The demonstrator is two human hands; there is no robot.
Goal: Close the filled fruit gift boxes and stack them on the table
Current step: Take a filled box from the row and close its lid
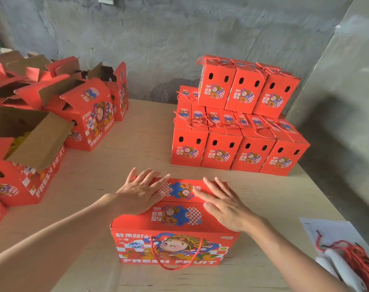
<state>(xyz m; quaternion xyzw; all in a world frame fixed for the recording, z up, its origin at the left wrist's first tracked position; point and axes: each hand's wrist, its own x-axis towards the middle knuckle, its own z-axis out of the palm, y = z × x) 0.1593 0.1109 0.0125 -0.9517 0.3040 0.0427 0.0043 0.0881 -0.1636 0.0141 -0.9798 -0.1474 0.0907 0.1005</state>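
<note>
Pale wooden worktop (137, 144) against a rough grey plaster wall (158, 39), with a second wall face meeting it at the right. At the far right of the worktop, a stack of closed red boxes (238, 127): 4 fronts in the lower row, 3 in the upper, red cords lying across the tops. Along the left side, open boxes (84, 114) with brown flaps raised, and something yellow inside the big one nearest the left edge. At the near right edge, a white sheet (318, 228) under a bundle of red cords (352, 256). In the middle of the near side, the gift box (175, 234), upright on the worktop and well apart from the stack, its top flaps down and meeting along a seam, its cord handle (175, 269) hanging over the printed front. On the left part of the top, the left hand (140, 194), palm down, fingers (156, 180) straight and spread, reaching onto the far flap. On the right part, the right hand (225, 205), also flat, fingertips beside the printed figure at the centre. Nothing grasped by either hand: released and flat, pressing on the lid only.
</note>
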